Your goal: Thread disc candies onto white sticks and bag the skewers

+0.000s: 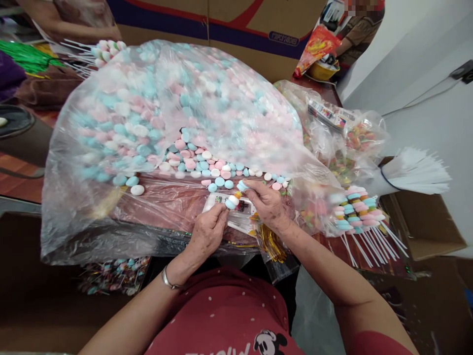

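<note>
Table (334, 245) below, candy stack (232, 201) slants up-right.

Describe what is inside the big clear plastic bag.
The plastic bag holds many pink, blue and white candies. Cloudy film blurs the upper ones, and those deeper in the heap are covered.

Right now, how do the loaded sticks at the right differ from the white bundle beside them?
The loaded sticks carry pink, blue and white pieces; the white bundle shows only bare ends. The loaded sticks spread apart; the white bundle is packed closely. Both have white sticks.
</note>
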Available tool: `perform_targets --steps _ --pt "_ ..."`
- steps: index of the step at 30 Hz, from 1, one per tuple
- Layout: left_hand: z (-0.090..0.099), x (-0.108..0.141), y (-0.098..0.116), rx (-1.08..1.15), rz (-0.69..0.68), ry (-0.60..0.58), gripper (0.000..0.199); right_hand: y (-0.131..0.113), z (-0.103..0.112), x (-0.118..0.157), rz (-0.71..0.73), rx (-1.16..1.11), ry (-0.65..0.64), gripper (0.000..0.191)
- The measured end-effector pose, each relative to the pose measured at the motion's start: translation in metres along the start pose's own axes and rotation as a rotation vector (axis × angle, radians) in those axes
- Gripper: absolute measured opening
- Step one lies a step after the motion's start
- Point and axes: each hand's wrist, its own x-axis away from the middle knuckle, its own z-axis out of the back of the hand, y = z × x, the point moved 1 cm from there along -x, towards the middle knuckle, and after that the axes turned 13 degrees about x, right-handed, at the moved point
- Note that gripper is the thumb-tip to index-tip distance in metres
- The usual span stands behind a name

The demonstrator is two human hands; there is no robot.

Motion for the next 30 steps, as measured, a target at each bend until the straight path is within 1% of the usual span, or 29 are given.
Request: perform_targets --steps 6,9,11,12,13,15,17,18,20,22,23,26,30 --pt "0.002 0.000 0.002 -0.008 -0.045 0.024 0.021 -0.007 -0.011 0.008 0.072 0.138 -0.114 0.031" --pt "0.002 0.000 0.002 0.011 -0.034 0.028 0.019 -0.009 -0.008 0.006 0.146 0.169 -0.161 0.032" --pt "0.002 0.001 0.001 0.039 -0.008 0.034 0.019 -0.009 0.002 0.002 0.189 0.195 -0.207 0.035" --pt "0.002 0.001 0.001 0.058 0.005 0.039 0.019 -0.008 0.009 -0.002 0.185 0.220 -0.220 0.038" --pt "0.003 0.001 0.001 0.078 0.015 0.044 0.020 -0.006 0.018 -0.005 0.156 0.251 -0.214 0.040" --pt "0.003 0.001 0.003 0.121 0.025 0.049 0.023 0.002 0.037 -0.011 0.046 0.325 -0.139 0.042" --pt "0.004 0.001 0.004 0.151 0.034 0.048 0.025 0.013 0.054 -0.013 -0.040 0.413 -0.077 0.035" --pt "0.005 0.001 0.004 0.159 0.043 0.044 0.025 0.019 0.060 -0.012 -0.046 0.460 -0.096 0.030" --pt "0.005 0.002 0.004 0.164 0.063 0.037 0.024 0.031 0.065 -0.006 -0.009 0.527 -0.211 0.023" --pt "0.005 0.002 0.003 0.156 0.068 0.037 0.023 0.040 0.065 0.003 0.046 0.572 -0.337 0.018" --pt "0.005 0.002 0.003 0.147 0.063 0.041 0.022 0.042 0.064 0.008 0.067 0.591 -0.381 0.016" --pt "0.004 0.002 0.001 0.123 0.041 0.046 0.021 0.042 0.059 0.021 0.096 0.650 -0.448 0.013" --pt "0.004 0.002 0.000 0.136 0.046 0.033 0.021 0.031 0.059 0.030 0.123 0.731 -0.482 0.015"
